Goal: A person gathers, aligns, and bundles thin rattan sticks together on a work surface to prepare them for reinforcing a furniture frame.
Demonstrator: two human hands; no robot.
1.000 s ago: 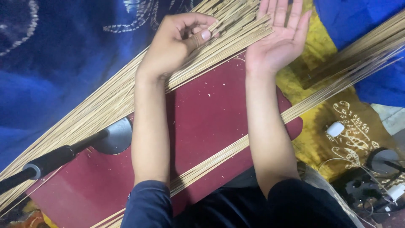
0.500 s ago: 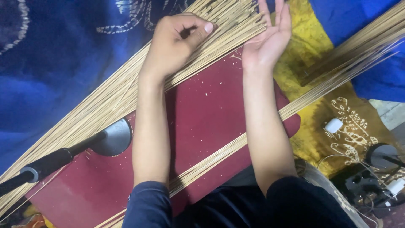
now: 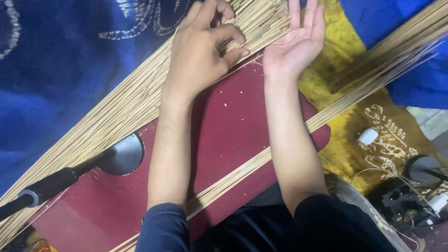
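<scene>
At the far left, a black rod (image 3: pixel 46 186) on a round grey base (image 3: pixel 123 154) was seen standing near the left end of the dark red board (image 3: pixel 233 135). A broad sheaf of thin pale sticks (image 3: pixel 116 112) was laid slantwise along the board's far edge, over blue cloth (image 3: pixel 56 79). The left hand (image 3: pixel 200 51) was pressed onto that sheaf, fingers curled, a few sticks seemingly pinched under the thumb; compared with half a second before, the grasp had been shifted little. A thinner line of sticks (image 3: pixel 242 170) was stretched across the board's near edge, under both forearms. The right hand (image 3: pixel 298 39), kept open and palm up, empty, had been brought closer against the sheaf's end, so the sorting of sticks was judged to be under way. Yellow patterned cloth (image 3: pixel 345 144) was spread beyond the board's right end.
</scene>
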